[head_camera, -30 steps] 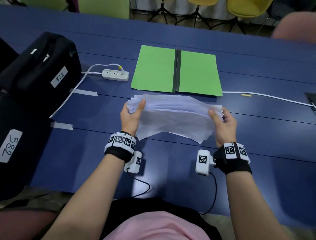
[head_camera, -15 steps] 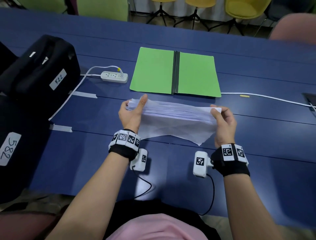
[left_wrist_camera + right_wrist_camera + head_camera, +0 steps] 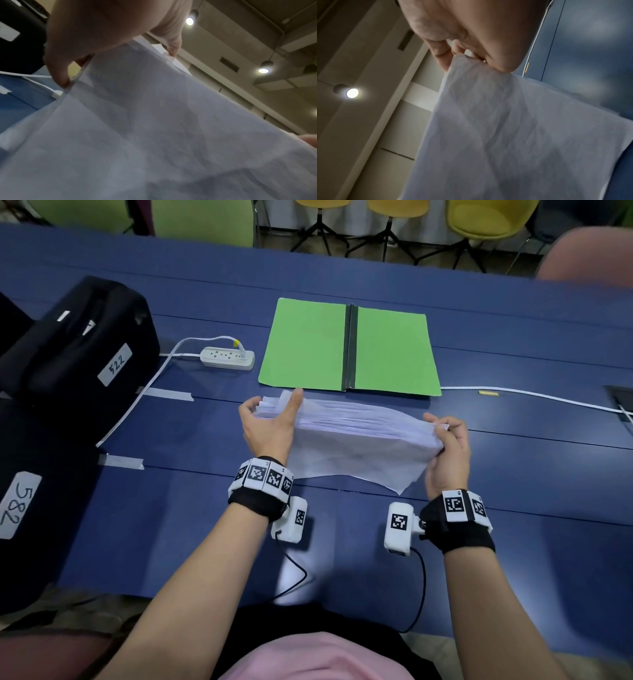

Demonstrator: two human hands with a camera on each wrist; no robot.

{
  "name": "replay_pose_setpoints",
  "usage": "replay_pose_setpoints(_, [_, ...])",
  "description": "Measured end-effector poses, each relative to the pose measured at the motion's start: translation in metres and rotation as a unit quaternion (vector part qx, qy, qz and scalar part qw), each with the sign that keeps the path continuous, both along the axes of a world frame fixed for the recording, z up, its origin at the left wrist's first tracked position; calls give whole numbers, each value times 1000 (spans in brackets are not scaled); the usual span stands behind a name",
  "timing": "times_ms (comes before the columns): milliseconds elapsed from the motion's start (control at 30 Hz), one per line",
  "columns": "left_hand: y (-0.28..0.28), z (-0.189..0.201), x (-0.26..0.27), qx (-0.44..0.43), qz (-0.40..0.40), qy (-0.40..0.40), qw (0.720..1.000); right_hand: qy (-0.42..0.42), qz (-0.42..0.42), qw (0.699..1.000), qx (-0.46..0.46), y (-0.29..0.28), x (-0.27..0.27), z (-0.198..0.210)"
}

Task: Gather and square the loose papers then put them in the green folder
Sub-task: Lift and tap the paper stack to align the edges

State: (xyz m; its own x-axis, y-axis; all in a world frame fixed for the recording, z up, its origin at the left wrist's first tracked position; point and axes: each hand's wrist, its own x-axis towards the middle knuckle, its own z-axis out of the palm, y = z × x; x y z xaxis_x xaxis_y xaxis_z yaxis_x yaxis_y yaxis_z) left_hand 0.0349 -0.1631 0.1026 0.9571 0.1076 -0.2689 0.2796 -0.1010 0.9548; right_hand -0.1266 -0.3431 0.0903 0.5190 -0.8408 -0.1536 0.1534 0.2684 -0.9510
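Observation:
A stack of white papers (image 3: 356,440) stands on its long edge just above the blue table (image 3: 171,525), its sheets uneven and sagging at the lower right. My left hand (image 3: 270,422) grips the stack's left end, thumb on the near face. My right hand (image 3: 445,446) pinches the right end. The green folder (image 3: 308,344) lies open and flat just beyond the papers, black spine in the middle. In the left wrist view the papers (image 3: 154,128) fill the frame under my left hand (image 3: 89,37). The right wrist view shows my right hand (image 3: 464,54) pinching the papers (image 3: 513,128).
A white power strip (image 3: 227,358) with its cord lies left of the folder. Black cases (image 3: 78,347) labelled 522 and 582 stand at the left. A white cable (image 3: 534,395) runs along the table on the right. Tape strips (image 3: 168,394) mark the table. Chairs stand beyond the far edge.
Both hands have tilted the papers from lying slanted to more upright on the long edge. The hands moved slightly away from me, toward the folder.

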Motion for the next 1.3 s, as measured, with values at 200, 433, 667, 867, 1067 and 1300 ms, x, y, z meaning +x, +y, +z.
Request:
replay_pose_setpoints(200, [-4,-1,-1,23,-10,-10,1000,23,-21,999,-28,2,9,4])
replay_pose_setpoints(433, [-1,-7,1,32,-11,-51,998,39,-40,997,-51,1,9,-1])
replay_pose_setpoints(667, [10,-14,6,-28,-70,-111,991,98,26,994,-32,7,-3,-10])
replay_pose_setpoints(867, [22,-15,15,-30,-112,-126,985,91,70,992,-44,7,-10,-7])
replay_pose_setpoints(1067, [20,-17,15,-96,-30,-103,990,79,49,990,-109,4,-13,-8])
replay_pose_setpoints(1300, [17,-14,12,-69,-103,-118,985,39,44,993,-97,1,-5,-10])
